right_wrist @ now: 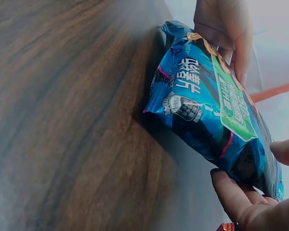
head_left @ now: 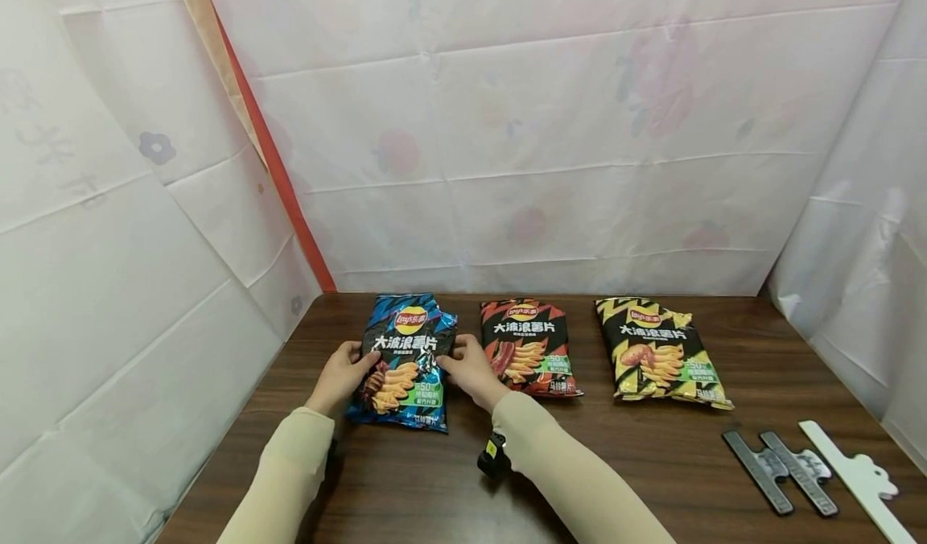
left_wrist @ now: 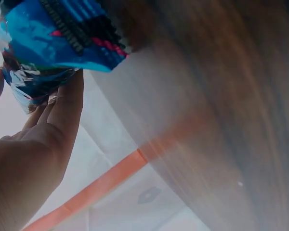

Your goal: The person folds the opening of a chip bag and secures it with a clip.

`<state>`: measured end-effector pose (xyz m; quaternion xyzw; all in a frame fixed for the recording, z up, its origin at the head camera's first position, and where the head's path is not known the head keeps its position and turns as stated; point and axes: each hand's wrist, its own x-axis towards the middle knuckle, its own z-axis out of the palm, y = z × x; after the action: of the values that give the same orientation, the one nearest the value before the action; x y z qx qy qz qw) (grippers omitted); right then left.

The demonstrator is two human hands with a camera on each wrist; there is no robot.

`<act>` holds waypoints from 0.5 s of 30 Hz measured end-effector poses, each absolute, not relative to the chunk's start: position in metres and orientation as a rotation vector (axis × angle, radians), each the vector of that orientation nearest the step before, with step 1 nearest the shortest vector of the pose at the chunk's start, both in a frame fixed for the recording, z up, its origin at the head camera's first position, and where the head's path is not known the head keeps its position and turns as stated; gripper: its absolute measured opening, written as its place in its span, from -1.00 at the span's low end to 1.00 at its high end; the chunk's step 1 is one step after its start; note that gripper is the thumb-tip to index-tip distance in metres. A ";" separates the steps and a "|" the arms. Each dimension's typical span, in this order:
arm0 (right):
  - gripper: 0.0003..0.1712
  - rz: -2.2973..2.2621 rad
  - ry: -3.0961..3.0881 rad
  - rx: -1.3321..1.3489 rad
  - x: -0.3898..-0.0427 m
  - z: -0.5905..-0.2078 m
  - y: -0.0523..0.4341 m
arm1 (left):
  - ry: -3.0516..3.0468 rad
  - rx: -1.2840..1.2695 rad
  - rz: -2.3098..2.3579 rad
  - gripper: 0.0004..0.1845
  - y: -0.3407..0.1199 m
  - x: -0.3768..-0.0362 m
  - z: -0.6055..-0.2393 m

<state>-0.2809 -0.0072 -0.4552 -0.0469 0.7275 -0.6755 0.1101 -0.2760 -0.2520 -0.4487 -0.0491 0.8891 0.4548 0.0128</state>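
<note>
Flanking the blue bag lies a red bag.

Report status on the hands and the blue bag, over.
Left hand and right hand gripping blue bag, one each side. Red bag close beside right hand. Nothing seen blocking.

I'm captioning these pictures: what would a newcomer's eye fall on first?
Probably the blue chip bag, leftmost of three, gripped at its sides by the left hand and the right hand. Next, the red bag just to its right and the yellow bag farther right, both lying on the dark wooden table. The red strip running up the pale backdrop's left side also stands out.
</note>
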 end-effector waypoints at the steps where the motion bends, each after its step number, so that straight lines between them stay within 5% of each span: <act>1: -0.34 -1.975 2.153 -0.148 -0.280 -0.456 -0.007 | 2.772 -0.148 1.420 -0.41 -0.252 -0.275 -0.448; 15: -0.32 -1.940 2.213 -0.155 -0.273 -0.454 0.005 | 2.802 -0.052 1.380 -0.39 -0.246 -0.263 -0.443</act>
<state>-0.2729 0.0054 -0.4536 -0.0524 0.7473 -0.6553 0.0970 -0.2631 -0.2458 -0.4435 -0.0167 0.8970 0.4416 0.0088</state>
